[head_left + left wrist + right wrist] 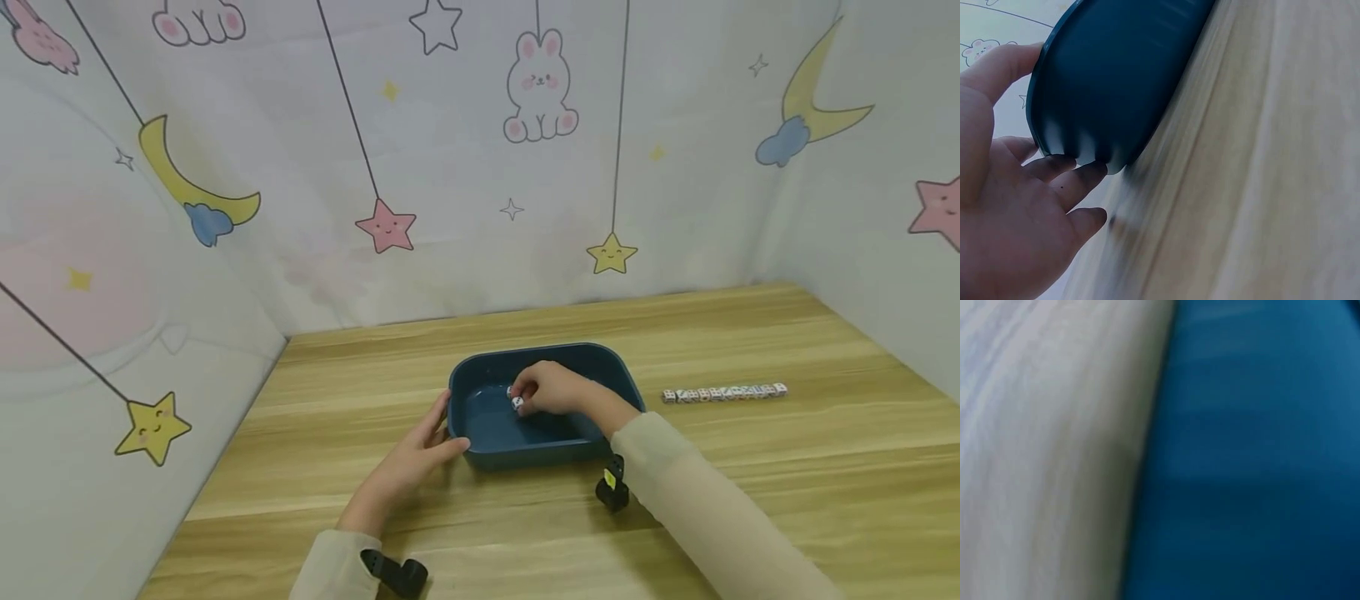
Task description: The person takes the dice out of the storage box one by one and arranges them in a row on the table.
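A dark blue rectangular basin [547, 457] sits on the wooden table. My left hand [408, 467] holds its left end, thumb at the near rim corner and fingertips against the outer wall; the left wrist view shows this hand [1029, 187] on the basin [1110, 75] up close. Inside the basin, my right hand [557, 388] pinches a small white die [517, 403] with thumb and fingertips. Another die [509, 391] shows partly just behind it. The right wrist view has only the blurred basin wall [1247, 450], so the right hand is hidden there.
To the basin's right, several white dice [723, 393] lie in a straight row on the table [337, 392]. A white cloth backdrop [465, 167] with printed stars, moons and rabbits encloses the back and sides. Black wrist cameras [613, 487] hang by both sleeves.
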Tool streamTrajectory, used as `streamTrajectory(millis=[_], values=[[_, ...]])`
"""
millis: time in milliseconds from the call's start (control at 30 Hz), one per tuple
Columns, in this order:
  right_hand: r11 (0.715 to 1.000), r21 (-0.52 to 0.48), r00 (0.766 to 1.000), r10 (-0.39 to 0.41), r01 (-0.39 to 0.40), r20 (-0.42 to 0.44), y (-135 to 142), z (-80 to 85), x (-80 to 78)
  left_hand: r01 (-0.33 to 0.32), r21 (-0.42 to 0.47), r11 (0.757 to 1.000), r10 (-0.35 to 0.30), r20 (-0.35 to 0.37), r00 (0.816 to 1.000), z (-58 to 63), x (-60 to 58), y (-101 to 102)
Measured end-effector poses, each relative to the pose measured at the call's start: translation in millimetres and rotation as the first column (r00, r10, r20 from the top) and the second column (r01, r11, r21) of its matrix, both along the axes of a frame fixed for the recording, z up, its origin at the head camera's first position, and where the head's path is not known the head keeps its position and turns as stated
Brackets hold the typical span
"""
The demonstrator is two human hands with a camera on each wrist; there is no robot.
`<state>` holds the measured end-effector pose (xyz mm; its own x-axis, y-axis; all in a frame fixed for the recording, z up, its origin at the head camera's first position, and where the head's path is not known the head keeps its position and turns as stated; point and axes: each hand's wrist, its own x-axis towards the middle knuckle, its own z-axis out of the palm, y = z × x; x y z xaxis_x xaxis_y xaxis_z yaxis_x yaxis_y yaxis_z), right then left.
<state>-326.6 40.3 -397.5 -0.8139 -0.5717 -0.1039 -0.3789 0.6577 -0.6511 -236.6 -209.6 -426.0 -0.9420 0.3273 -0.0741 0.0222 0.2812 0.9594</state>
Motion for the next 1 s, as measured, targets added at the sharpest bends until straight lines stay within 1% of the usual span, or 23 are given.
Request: streamTrajectory(millis=[133,267,400,533,600,733,867,1000], values=[[1.0,-0.01,0.999,0.021,-0.021,-0.04,18.1,11.7,5.0,0.0,-0.003,1.0,0.0,0.005,1.0,-2.0,-0.5,0.7],[0.999,-0.032,0.996,0.029,-0.032,-0.079,43.1,27.0,12.1,0.007,0.004,1.0,-0.007,0.014,1.0,-1.4,-0.3,1.4],[0.999,-0.044,0.996,0.006,-0.01,-0.088,71.6,40.5,17.4,0.007,-0.002,1.0,-0.007,0.015,1.0,-0.3,-0.2,0.9],[0.999,-0.042,0.993,-0.033,0.028,-0.111,100.9,50.5,21.3,-0.001,-0.013,1.0,0.001,0.013,1.0,0.5,0.3,0.1],[0.998,-0.04,0.989,-0.056,0.051,-0.134,115.5,52.5,22.2,-0.001,-0.015,1.0,0.001,0.014,1.0,0.5,0.3,0.2],[0.994,-0.03,0.983,-0.104,0.101,-0.152,141.8,51.9,21.6,-0.004,-0.015,1.0,0.004,0.019,1.0,0.9,0.5,0.5],[0.993,-0.017,0.98,-0.119,0.117,-0.16,161.9,50.8,20.0,-0.014,-0.022,1.0,0.014,0.022,1.0,1.4,0.7,0.5],[0.99,-0.004,0.977,-0.139,0.14,-0.161,180.5,50.9,21.4,-0.011,-0.03,0.999,0.011,0.019,1.0,1.3,0.2,0.9]])
